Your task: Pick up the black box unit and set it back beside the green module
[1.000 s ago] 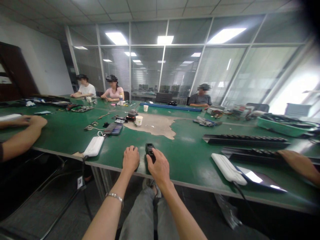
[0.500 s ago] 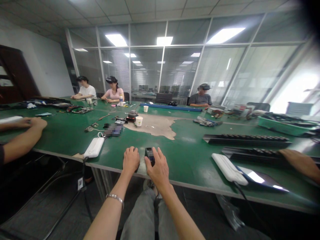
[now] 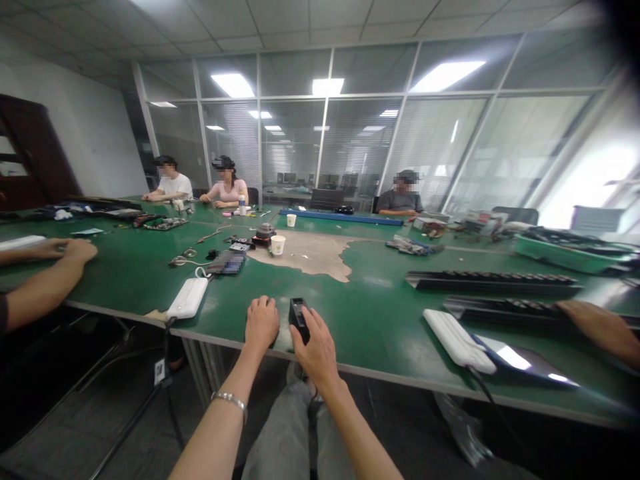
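Near the front edge of the green table (image 3: 380, 333), my right hand (image 3: 317, 343) grips a small black boxy device (image 3: 299, 316) from its right side. The thumb is at the near end and the fingers lie along the right side, hiding part of it. What kind of device it is, I cannot make out. To the left of it, apart from the device, my left hand (image 3: 261, 322) rests palm down on the tabletop, holding nothing that I can see. A silver bracelet (image 3: 230, 400) circles my left wrist.
White power adapters (image 3: 188, 298) lie left and right of my hands. Paper cups (image 3: 278, 245) stand farther back by a bare brown patch (image 3: 320, 253). Black metal rails (image 3: 493, 281) lie at right. Other people's arms (image 3: 55, 273) reach in from both sides.
The black device has turned in my right hand, showing a different face. My right fingers have shifted slightly down its side. My left hand has barely moved.
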A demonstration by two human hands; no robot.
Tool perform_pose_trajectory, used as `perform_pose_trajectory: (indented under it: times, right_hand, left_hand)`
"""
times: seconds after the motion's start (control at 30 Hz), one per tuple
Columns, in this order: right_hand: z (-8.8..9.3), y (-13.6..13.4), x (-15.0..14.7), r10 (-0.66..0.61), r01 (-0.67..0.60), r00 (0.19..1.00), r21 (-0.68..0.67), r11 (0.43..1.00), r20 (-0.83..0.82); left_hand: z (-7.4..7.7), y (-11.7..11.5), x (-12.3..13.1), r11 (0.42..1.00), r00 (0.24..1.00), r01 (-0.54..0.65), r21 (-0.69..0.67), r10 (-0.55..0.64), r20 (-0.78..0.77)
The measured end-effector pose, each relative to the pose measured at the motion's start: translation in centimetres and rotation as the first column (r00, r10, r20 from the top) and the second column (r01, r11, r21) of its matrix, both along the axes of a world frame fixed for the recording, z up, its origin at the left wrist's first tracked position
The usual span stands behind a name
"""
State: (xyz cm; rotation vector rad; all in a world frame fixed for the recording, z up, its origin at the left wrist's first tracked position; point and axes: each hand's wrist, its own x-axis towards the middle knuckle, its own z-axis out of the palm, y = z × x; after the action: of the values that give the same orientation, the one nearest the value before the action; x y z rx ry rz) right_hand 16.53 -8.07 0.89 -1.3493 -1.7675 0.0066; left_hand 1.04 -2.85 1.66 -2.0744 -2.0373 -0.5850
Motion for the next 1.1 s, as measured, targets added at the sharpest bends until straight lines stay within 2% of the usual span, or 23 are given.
perform_pose_trajectory:
  times: [0.2,0.73,0.97,1.1]
  right_hand:
    - [-0.1,-0.3,0.2,0.038,-0.034,0.997,0.061,0.998,-0.064]
    - [-0.2,0.1,0.3,0.04,-0.039,0.995,0.009,0.999,-0.093]
    - [1.8,0.6,0.4,0.035,-0.029,0.986,0.036,0.999,-0.164]
    - [3.0,0.9,1.5,0.0,0.017,0.973,0.071,0.997,-0.231]
  left_hand:
    - [0.0,0.0,0.0,1.0,1.0,0.012,0.0,-0.012,0.011]
    - [-0.1,0.1,-0.1,0.999,1.0,0.013,0.03,-0.014,0.013]
    - [0.1,-0.1,-0.1,1.0,1.0,0.004,0.015,-0.005,0.026]
    - [0.1,0.0,-0.1,1.0,1.0,0.005,0.001,-0.005,0.026]
